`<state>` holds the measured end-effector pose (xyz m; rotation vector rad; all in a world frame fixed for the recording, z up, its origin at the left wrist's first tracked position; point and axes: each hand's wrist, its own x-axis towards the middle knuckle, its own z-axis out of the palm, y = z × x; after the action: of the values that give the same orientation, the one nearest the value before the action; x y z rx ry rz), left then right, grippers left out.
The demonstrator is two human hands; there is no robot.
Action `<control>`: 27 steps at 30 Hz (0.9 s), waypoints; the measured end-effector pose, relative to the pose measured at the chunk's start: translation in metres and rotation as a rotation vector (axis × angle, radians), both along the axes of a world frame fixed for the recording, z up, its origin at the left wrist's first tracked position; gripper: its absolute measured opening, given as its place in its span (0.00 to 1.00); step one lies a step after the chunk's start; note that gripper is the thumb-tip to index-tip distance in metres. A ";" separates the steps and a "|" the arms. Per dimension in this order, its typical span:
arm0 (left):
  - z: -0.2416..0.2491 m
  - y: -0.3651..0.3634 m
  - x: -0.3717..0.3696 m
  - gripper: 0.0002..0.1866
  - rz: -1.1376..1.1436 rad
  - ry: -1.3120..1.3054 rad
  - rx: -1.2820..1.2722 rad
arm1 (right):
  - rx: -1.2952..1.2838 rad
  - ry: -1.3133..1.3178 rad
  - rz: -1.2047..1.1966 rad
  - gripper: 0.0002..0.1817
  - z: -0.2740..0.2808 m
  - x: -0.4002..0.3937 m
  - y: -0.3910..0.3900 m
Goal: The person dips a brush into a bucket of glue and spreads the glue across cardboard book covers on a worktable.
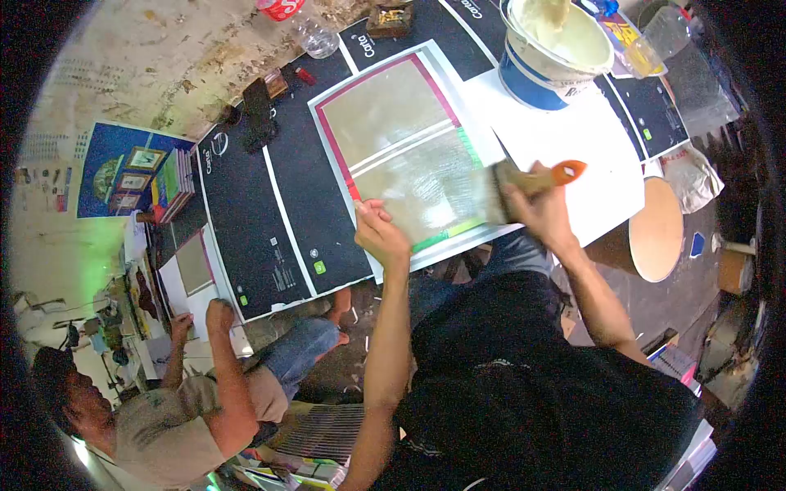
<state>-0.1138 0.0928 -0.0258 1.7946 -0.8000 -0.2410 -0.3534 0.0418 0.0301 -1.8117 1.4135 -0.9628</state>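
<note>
A wide flat paintbrush (pixel 524 182) with an orange-tipped handle is gripped in my right hand (pixel 542 211). Its bristles, blurred by motion, meet the right end of a greyish board panel (pixel 385 106). The panel lies on a white sheet, with red and green strips along its edges and white lines across the middle. Its lower half looks wet and shiny. My left hand (pixel 382 233) is at the panel's lower left edge, fingers curled against it. A white and blue bucket (pixel 536 78) of cream-coloured paste stands beyond the brush.
Black printed cartons (pixel 246 221) cover the table. A plastic bottle (pixel 315 34) and a small dark tray (pixel 389 20) stand at the back. White sheets (pixel 598 188) lie to the right, near a round stool (pixel 657 229). At left, another person (pixel 172 401) handles a similar panel.
</note>
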 end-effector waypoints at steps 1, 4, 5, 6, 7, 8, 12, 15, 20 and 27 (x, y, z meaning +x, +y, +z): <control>-0.001 0.000 -0.002 0.28 0.011 0.006 -0.003 | -0.076 0.083 -0.032 0.09 0.007 -0.021 0.000; -0.004 -0.006 0.020 0.29 0.014 0.484 -0.138 | -0.017 -0.058 -0.214 0.10 0.026 -0.088 -0.001; 0.002 -0.016 0.039 0.30 -0.025 0.644 -0.196 | 0.013 -0.152 -0.277 0.11 0.036 -0.099 -0.003; 0.013 -0.026 0.059 0.30 -0.059 0.802 -0.247 | -0.015 -0.207 -0.334 0.12 0.056 -0.092 -0.002; 0.029 -0.047 0.073 0.31 -0.092 0.623 -0.226 | -0.035 -0.261 -0.386 0.13 0.073 -0.075 -0.001; 0.043 -0.076 0.091 0.31 -0.124 0.512 -0.169 | -0.070 -0.341 -0.386 0.14 0.081 -0.052 -0.002; 0.095 -0.186 0.136 0.30 -0.620 -0.272 0.054 | -0.222 -0.122 0.379 0.10 0.062 0.041 -0.026; 0.065 -0.252 0.164 0.42 -1.015 -0.495 0.542 | -0.405 0.245 0.798 0.19 0.064 0.125 -0.051; 0.080 -0.261 0.158 0.56 -1.153 -0.286 1.003 | -0.550 0.445 0.521 0.18 0.021 0.207 -0.116; 0.082 -0.270 0.159 0.59 -1.271 -0.181 1.087 | -0.422 0.314 0.802 0.20 0.020 0.238 -0.078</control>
<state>0.0456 -0.1770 0.0560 1.9504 -2.1484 -1.5909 -0.1157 -0.0358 0.0500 -2.6195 0.5163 -0.5767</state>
